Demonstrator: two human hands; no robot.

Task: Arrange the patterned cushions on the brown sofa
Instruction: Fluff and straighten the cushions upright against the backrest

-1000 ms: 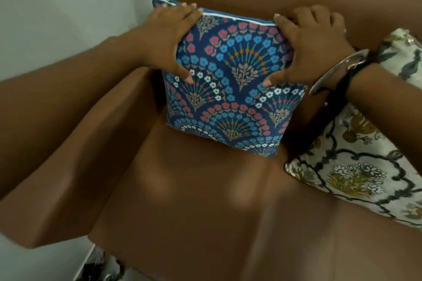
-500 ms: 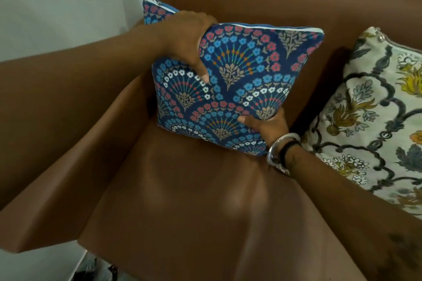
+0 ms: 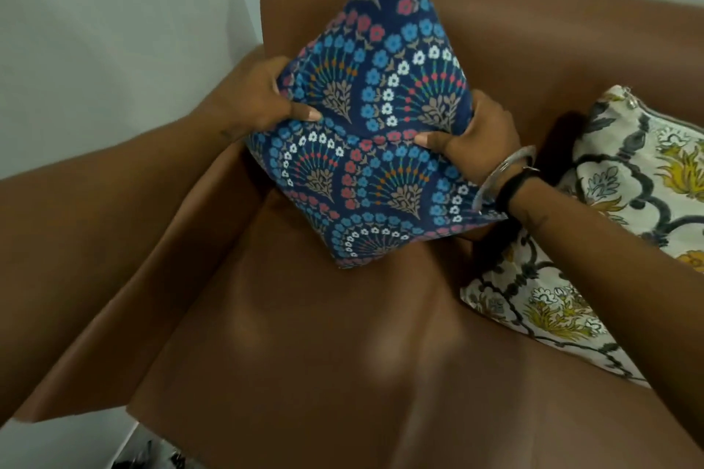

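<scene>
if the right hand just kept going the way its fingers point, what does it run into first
The right hand points left into the blue cushion it already grips, so it meets that first. Beyond it lies the left hand, though depth there is unclear.

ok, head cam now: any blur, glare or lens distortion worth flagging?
Head view: the blue cushion and both hands, left hand and right hand, look fairly sharp; the sofa seat shows soft pale sheen patches, no hard glare; the wide lens bows the armrest edges; the cream cushion lies in even light.
</scene>
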